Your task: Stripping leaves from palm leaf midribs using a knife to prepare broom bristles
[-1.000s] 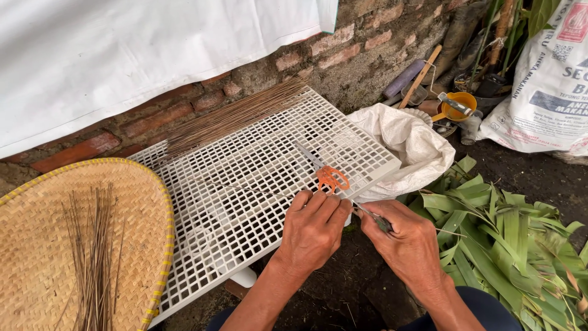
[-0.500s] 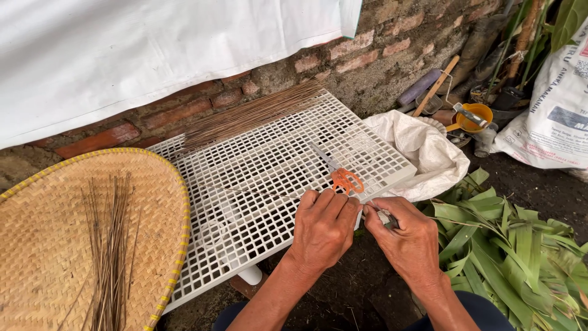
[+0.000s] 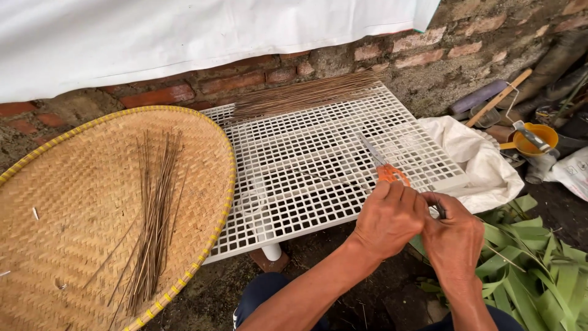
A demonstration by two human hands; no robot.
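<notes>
Plastic grid: white lattice panel (image 3: 318, 159), head view, propped off the ground on a short white leg, so it serves as a low work surface.
Left hand (image 3: 389, 217): fingers curled closed at the panel's near right edge, apparently pinching a thin dark strip (image 3: 334, 179) that trails left across the lattice; the grip itself is hidden.
Right hand (image 3: 454, 238): clenched around a small dark object, probably a blade handle; touching the left hand.
Scissors (image 3: 384, 167): orange handles, lying on the panel just beyond the left hand, within easy reach.
Stick bundle (image 3: 303, 95): laid along the panel's far edge by the brick wall.
Woven tray (image 3: 79, 184): round, yellow-rimmed, holding loose brown sticks (image 3: 153, 214).
Green leaves (image 3: 539, 276): heaped right of the hands.
White sack (image 3: 478, 159): beside the panel.
</notes>
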